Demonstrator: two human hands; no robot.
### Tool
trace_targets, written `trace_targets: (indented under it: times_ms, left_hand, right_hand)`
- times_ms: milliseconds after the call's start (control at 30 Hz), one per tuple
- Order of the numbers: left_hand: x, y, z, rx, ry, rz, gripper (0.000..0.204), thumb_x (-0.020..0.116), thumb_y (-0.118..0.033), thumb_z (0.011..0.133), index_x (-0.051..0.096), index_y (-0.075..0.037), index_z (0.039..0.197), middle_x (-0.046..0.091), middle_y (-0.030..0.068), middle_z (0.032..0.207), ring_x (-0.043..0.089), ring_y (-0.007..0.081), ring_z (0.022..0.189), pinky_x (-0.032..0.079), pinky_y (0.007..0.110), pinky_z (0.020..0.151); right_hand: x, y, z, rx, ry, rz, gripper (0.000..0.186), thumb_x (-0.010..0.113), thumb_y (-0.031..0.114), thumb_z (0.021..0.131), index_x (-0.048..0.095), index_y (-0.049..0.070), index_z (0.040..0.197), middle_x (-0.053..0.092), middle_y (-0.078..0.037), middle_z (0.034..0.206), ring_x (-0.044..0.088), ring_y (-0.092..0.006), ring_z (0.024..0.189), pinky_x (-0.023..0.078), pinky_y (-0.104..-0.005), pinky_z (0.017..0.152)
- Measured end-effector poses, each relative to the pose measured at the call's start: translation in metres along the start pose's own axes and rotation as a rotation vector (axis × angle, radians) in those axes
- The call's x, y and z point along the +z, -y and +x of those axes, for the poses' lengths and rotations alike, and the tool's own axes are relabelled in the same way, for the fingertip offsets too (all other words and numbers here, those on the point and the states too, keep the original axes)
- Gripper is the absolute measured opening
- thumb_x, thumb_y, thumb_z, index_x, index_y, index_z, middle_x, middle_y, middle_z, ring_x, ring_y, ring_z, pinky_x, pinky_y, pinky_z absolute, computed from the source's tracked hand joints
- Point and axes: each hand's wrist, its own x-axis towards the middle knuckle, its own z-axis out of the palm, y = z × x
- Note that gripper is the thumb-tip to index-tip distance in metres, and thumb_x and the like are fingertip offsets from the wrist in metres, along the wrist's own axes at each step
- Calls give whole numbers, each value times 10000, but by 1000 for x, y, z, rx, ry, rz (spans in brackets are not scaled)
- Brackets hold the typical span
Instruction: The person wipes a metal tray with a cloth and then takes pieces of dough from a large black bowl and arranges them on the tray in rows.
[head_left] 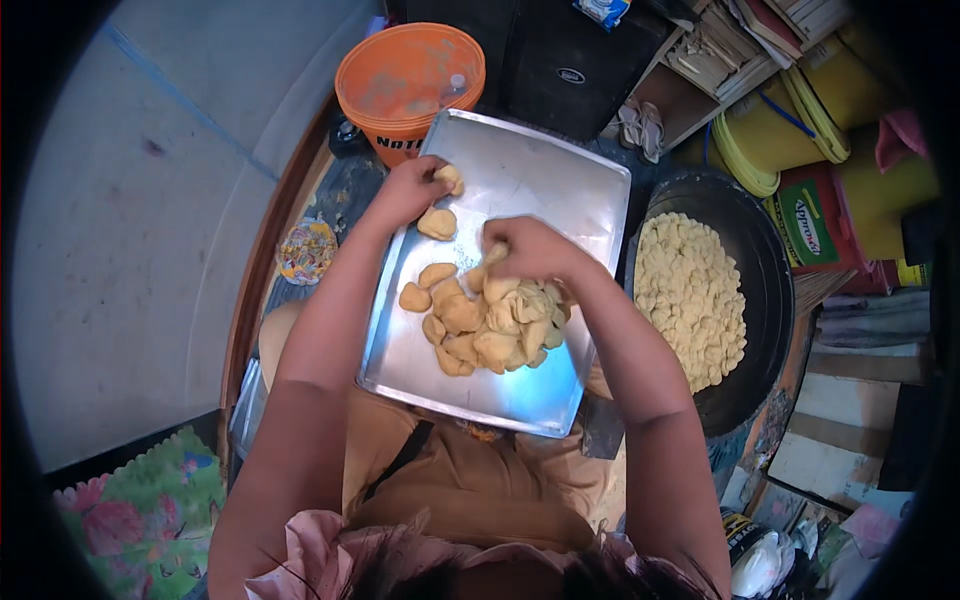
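A shiny metal tray (pixel 583 200) lies across my lap, bearing a pile of pale yellow dough lumps (pixel 510 330) with a few loose lumps (pixel 437 224) to its left. My left hand (pixel 420 180) is at the tray's upper left edge, fingers closed on a small dough piece (pixel 448 180). My right hand (pixel 530 250) is above the upper part of the pile, pinching another dough piece (pixel 495 256); some of its fingers are hidden.
An orange bucket (pixel 390 75) stands behind the tray. A black tub (pixel 758 300) at right holds many small dough pieces (pixel 690 300). Yellow buckets (pixel 750 150), a wooden shelf with sandals (pixel 640 125), a black case (pixel 540 90) and a wall (pixel 130 250) surround me.
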Motion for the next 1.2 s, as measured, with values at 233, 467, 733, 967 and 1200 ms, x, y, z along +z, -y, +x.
trace_targets:
  times_ms: [233,467,733,967,1200]
  left_hand:
    - [19,4,66,312,-330,422,305,628,-109,829,628,-62,1131,657,136,975,638,303,911,498,369,808]
    - [12,18,74,565,-360,468,300,641,-122,799,644,-64,1093,624,140,1079,594,334,1017,481,395,860]
    - [6,9,77,400,-239,463,307,648,-123,793,642,-61,1094,607,112,1138,539,319,1108,417,403,947]
    - [24,6,75,609,-163,729,279,682,-184,791,659,-113,1060,623,56,1110,506,252,1156,264,473,1022]
    - [34,-1,80,604,-214,725,263,657,-246,820,660,-130,1056,633,57,1080,510,252,1145,269,455,1014]
  right_hand:
    - [-30,-57,68,24,-870,50,271,733,212,754,673,69,977,679,-124,885,639,-295,911,487,-366,804]
    - [-62,-60,68,606,-528,-95,410,692,378,754,682,151,1095,619,-124,1170,574,-308,1063,384,-412,965]
    - [-42,-41,83,184,-463,-278,499,713,392,715,638,197,1168,642,-71,1135,560,-279,1110,360,-427,968]
    - [-56,-71,77,141,-507,-188,485,716,298,699,647,200,1170,670,-96,1065,647,-279,978,464,-411,872]
    - [-48,-60,59,252,-637,-333,455,729,343,681,686,210,1114,630,-64,1089,591,-250,1059,385,-453,921]
